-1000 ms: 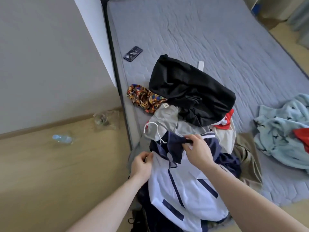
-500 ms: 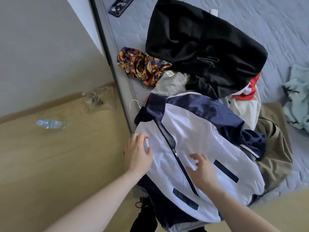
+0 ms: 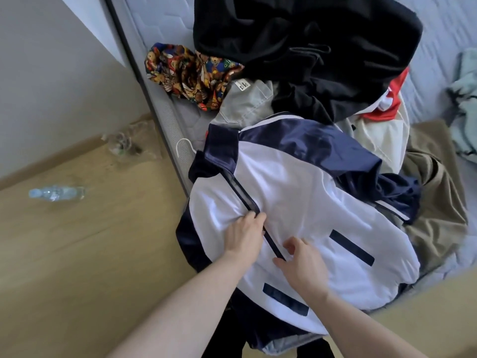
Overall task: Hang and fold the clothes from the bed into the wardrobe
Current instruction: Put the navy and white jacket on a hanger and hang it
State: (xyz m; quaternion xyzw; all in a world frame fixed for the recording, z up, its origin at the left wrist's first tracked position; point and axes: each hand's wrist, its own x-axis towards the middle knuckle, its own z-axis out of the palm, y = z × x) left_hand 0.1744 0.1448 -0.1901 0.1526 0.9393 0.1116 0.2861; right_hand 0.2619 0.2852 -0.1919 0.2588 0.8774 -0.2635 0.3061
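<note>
A white and navy zip jacket (image 3: 304,192) lies front-up on the pile at the bed's near corner. A white hanger hook (image 3: 183,145) sticks out past its collar. My left hand (image 3: 245,235) pinches the jacket's left front at the dark zipper line, bunching the white cloth. My right hand (image 3: 304,264) sits just right of the zipper lower down, thumb and fingers curled on the fabric there. Behind the jacket lie a black garment (image 3: 309,47), a grey piece (image 3: 245,104), a colourful printed cloth (image 3: 191,71), a red and cream top (image 3: 382,117) and olive trousers (image 3: 436,197).
The grey mattress (image 3: 165,104) runs along a pale wall at the left. A plastic water bottle (image 3: 55,193) and a crumpled clear wrapper (image 3: 124,143) lie on the wooden floor. A light blue garment (image 3: 464,99) lies at the right edge.
Earlier both hands were at the jacket's collar by the hanger. The jacket then got spread flat, and both hands have now come together at the zipper in its middle. The camera has tilted down and closer.
</note>
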